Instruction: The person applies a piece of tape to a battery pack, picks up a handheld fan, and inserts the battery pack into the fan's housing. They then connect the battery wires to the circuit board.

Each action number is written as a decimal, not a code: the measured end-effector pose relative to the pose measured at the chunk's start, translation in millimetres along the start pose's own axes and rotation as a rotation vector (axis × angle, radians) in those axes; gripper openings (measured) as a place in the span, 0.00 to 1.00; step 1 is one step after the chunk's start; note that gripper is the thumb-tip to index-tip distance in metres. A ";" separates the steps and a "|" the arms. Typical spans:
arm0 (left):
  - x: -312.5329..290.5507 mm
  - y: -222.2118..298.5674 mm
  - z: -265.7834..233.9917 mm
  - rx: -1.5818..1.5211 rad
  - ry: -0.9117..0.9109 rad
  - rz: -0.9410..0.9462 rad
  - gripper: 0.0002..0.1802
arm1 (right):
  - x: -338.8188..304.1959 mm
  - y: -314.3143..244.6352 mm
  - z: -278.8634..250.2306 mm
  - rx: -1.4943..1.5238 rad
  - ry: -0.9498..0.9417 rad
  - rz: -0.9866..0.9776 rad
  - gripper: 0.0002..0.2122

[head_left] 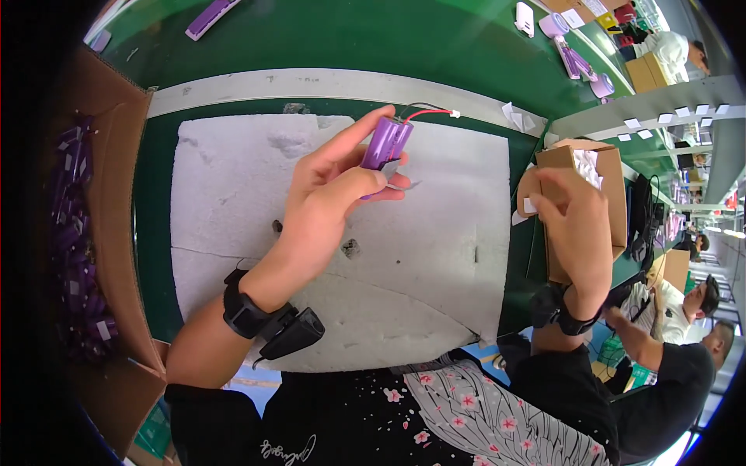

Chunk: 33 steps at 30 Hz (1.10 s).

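Note:
My left hand (334, 182) is closed around a purple battery pack (387, 141), raised over the white foam pad (435, 256). The pack tilts with its top away from me, and a red and a black wire run from it to a small white connector (454, 114). A small grey patch (390, 168) lies on its lower end, by my thumb. At the right, my right hand (575, 221) is in a pinch beside an open cardboard box (615, 198). A small white label (530, 205) shows at its thumb and fingertips.
White paper pieces (588, 165) fill part of the right box. At left, a large cardboard box (116, 225) holds many purple packs (74, 233). A pale metal rail (256, 81) crosses behind the pad. Beyond it lies another purple pack (208, 17). Other people sit at far right.

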<state>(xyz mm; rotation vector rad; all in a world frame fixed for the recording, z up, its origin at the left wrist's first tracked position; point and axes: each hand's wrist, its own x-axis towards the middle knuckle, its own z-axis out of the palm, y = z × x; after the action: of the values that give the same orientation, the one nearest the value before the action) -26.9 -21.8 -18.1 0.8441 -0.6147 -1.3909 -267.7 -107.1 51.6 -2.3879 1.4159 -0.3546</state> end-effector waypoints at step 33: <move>9.7 -16.5 5.9 0.046 -0.056 0.037 0.28 | 19.7 57.8 -104.1 -0.312 0.005 0.019 0.12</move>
<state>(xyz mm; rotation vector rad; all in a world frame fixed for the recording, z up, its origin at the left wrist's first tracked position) -40.3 -31.9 -29.0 0.8286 -0.7049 -1.3748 -344.0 -167.1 123.4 -2.6140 1.5963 -0.1418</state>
